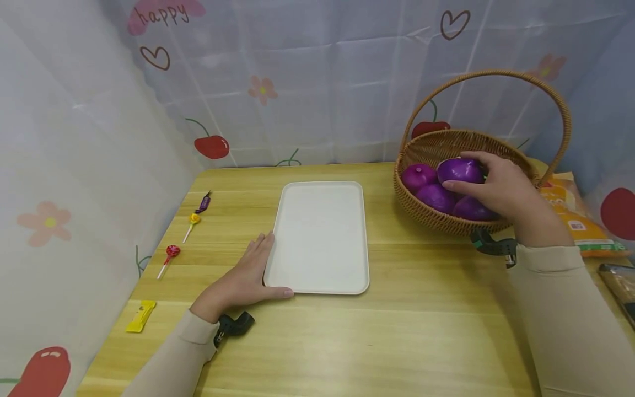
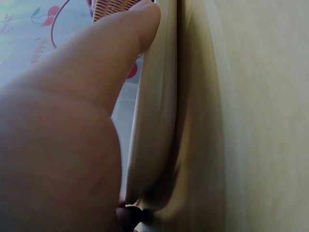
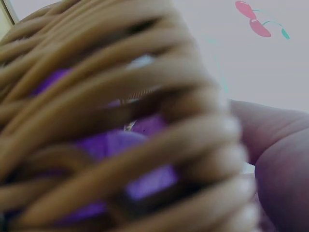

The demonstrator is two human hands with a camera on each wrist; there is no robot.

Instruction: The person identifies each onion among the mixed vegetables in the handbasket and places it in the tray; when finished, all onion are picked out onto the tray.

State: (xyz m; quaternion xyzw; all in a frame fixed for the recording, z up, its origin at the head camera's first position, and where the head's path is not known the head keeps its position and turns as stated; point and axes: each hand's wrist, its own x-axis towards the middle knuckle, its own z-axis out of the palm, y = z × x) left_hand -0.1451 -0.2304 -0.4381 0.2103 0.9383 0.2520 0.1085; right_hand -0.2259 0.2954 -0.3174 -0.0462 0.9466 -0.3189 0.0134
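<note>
A white rectangular tray lies on the wooden table. My left hand rests at its near left corner, fingers straight along the left side and thumb by the front edge. At the back right, a wicker basket with a tall arched handle holds several shiny, round purple fruit-like objects. Reaching into it, my right hand holds the uppermost purple ball between thumb and curved fingers. In the right wrist view the basket's weave hides most of that hand.
Along the table's left side lie a purple-wrapped candy, a yellow lollipop, a red lollipop and a yellow packet. Right of the basket are an orange bag and a dark-edged package. A printed curtain hangs behind.
</note>
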